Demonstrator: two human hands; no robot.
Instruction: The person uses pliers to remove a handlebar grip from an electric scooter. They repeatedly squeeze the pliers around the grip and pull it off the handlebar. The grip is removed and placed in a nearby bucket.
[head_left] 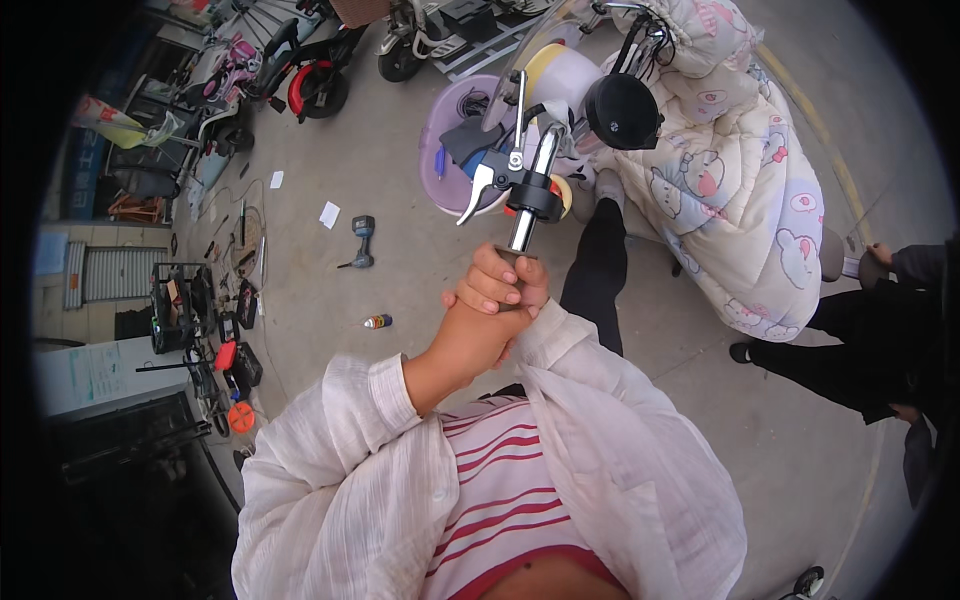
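A chrome handlebar (pixel 521 230) points toward me, with a short dark grip (pixel 515 256) on its end. Both hands are closed around that grip, one over the other. My left hand (pixel 480 315) crosses in front, its fingers wrapped over. Behind it, my right hand (pixel 535 283) is partly covered, with its fingers curled in. Most of the grip is hidden inside the hands. Just beyond them on the bar are a black clamp (pixel 535 198) and a silver brake lever (pixel 481 186). A round black mirror (pixel 621 110) stands farther right.
A purple tub (pixel 435 165) with items inside stands behind the lever. To the right hangs a padded cartoon-print cover (pixel 735 200). A cordless drill (pixel 361 243) and a spray can (pixel 378 321) lie on the floor. Another person's dark-clad legs (pixel 835 365) are at right; parked scooters line the back.
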